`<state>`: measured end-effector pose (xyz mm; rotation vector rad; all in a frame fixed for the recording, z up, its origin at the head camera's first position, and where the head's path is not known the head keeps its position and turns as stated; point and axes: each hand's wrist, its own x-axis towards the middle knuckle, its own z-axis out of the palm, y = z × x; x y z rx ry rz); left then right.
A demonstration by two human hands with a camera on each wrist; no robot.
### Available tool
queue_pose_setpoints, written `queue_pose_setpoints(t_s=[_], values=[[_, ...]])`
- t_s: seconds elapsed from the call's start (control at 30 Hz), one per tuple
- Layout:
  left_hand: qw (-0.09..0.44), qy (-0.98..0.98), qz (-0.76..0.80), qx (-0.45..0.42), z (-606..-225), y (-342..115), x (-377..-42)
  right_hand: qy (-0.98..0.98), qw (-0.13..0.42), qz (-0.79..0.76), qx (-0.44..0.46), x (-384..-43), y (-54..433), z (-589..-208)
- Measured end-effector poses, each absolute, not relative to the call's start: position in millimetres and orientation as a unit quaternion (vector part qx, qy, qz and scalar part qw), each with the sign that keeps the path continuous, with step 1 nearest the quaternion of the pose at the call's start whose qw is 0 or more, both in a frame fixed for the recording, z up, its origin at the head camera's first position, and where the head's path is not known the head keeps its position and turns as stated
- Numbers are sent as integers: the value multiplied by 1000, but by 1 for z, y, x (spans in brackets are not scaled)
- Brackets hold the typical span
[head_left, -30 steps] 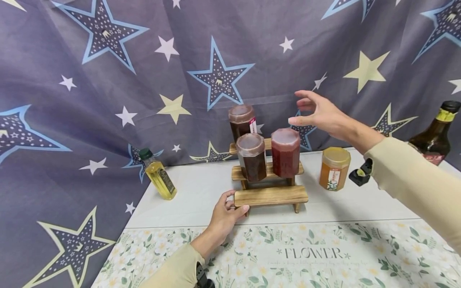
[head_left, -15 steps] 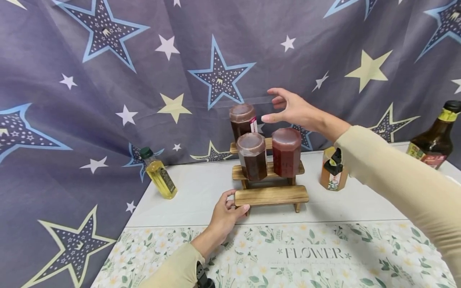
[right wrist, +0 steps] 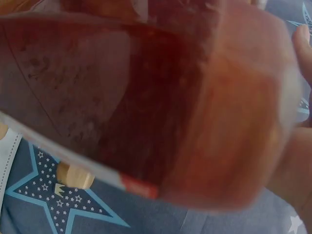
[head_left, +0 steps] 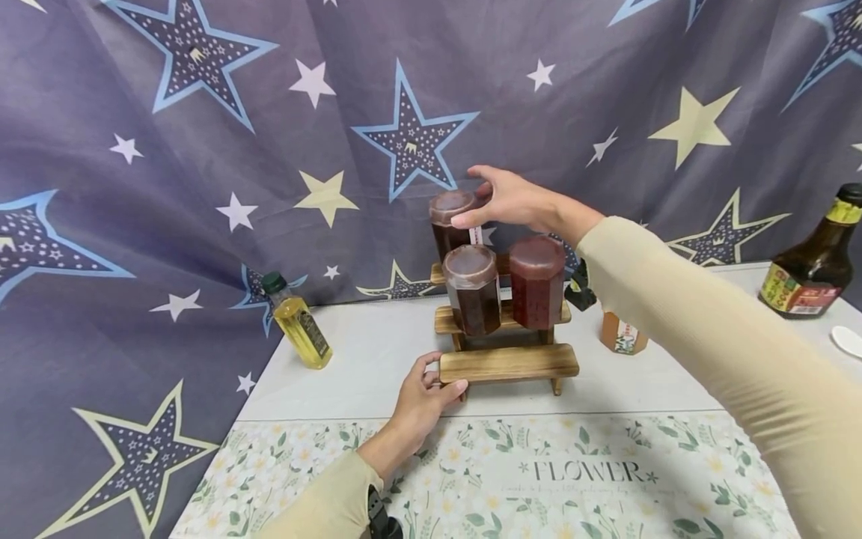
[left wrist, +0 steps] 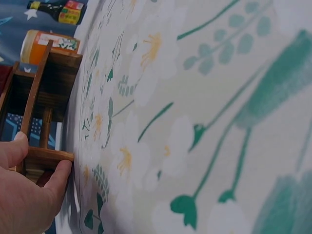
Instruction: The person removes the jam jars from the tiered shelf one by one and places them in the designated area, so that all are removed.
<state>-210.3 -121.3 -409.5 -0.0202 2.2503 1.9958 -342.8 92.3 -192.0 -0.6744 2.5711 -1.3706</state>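
Observation:
My left hand (head_left: 414,404) grips the left end of the lowest step of a three-tier wooden rack (head_left: 508,364). In the left wrist view its thumb and a finger pinch that end. On the top tier stands a dark-brown jar (head_left: 450,239) with a label. My right hand (head_left: 515,201) reaches round this jar's lid from the right, thumb in front and fingers behind; contact is not clear. The middle tier bears another dark-brown jar (head_left: 474,299) and a red jar (head_left: 537,288). A dark-red jar (right wrist: 146,97) fills most of the right wrist view.
An orange-filled jar (head_left: 622,335) stands right of the rack, partly hidden by the right sleeve. A dark sauce bottle (head_left: 808,262) is at the far right, near a white round item (head_left: 847,341). A yellow oil bottle (head_left: 301,329) stands left. A star-patterned curtain (head_left: 269,187) hangs behind.
My right hand has moved left from above the red jar to the top jar's lid. The left hand has stayed on the rack; the jars stand where they were.

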Motion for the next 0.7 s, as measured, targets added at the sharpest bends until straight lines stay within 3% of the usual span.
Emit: queue_pose_setpoints(t_s=[0.2,0.7], values=[[66,747,662,-5,-406,-121,-208,853,85,-455,-242,-345,77,-195],[59,743,667,-5,-405,-121,-206,845,47,-475,-241,-348,71,-202]])
